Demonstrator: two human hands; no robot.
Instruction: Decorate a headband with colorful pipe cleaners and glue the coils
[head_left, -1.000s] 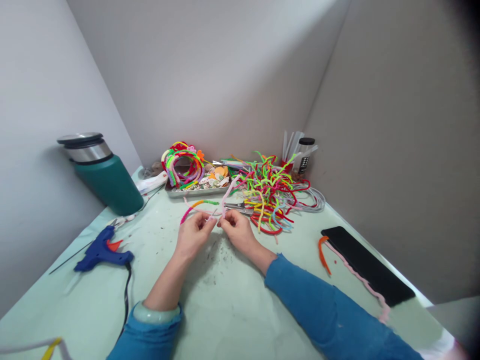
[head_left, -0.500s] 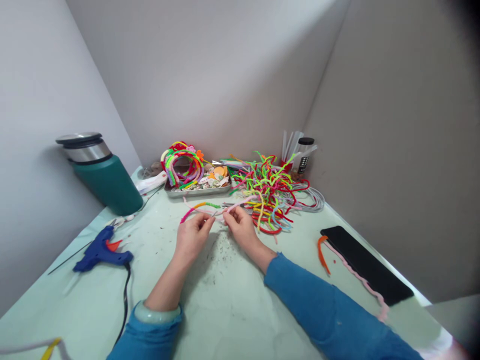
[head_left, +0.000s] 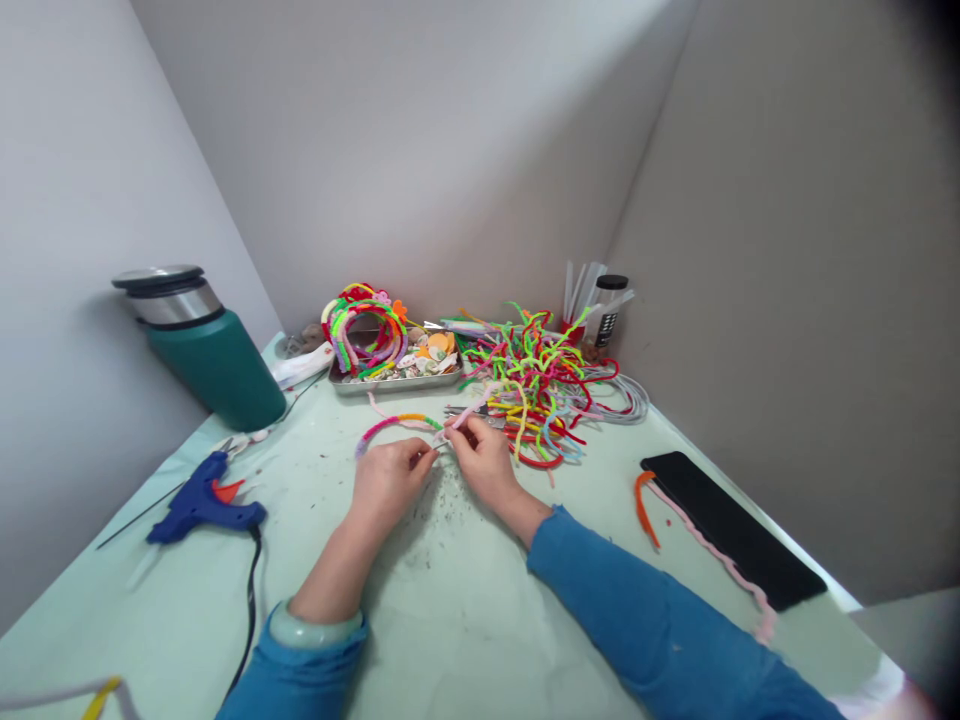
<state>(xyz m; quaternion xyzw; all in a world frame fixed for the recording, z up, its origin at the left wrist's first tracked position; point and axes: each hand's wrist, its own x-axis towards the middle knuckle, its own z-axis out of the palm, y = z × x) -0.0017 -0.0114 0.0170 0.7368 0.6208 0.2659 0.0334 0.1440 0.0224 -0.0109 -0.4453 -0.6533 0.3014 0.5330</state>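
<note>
Nearest, glue gun (head_left: 202, 505) parked left, clear of hands. Centre: left hand (head_left: 390, 480) pinches multicoloured wrapped hoop (head_left: 390, 424) just above table (head_left: 450, 620), apparently steadying it. Right hand (head_left: 480, 460) pinches pink pipe cleaner (head_left: 469, 410) at hoop's end. Beyond: pipe-cleaner pile (head_left: 536, 385) within right reach; steel tray (head_left: 390, 383).

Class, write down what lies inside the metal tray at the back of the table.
The tray holds a pile of colourful wrapped hoops and small flat shapes, some of them orange. They cover its floor, so anything beneath them cannot be seen.
</note>
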